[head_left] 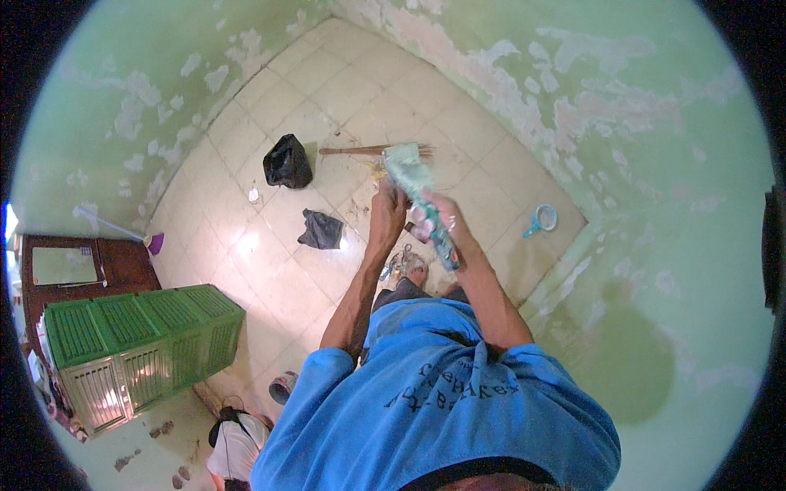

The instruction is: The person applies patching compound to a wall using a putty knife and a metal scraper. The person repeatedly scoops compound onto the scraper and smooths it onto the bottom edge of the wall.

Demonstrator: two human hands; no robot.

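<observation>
My right hand (442, 217) is wrapped round the teal handle of what looks like a wide, flat paintbrush (411, 173). Its broad, pale green end points away from me, and the whole thing is a little blurred. Beside that broad end, my left hand (389, 209) has its fingers drawn together. Whether they pinch the brush's edge or something small is hard to see. Below both hands are my bare feet (417, 274) on the tiles. Past the brush, a stick broom (352, 150) lies on the floor, partly covered by the brush in this view.
An upright black bag (288, 162) and a flat black plastic piece (321, 230) are on the tiled floor to the left. A light blue dipper (542, 219) lies right, by the peeling green wall (622, 106). Left stand a green plastic cabinet (139, 327) and a purple broom (154, 243).
</observation>
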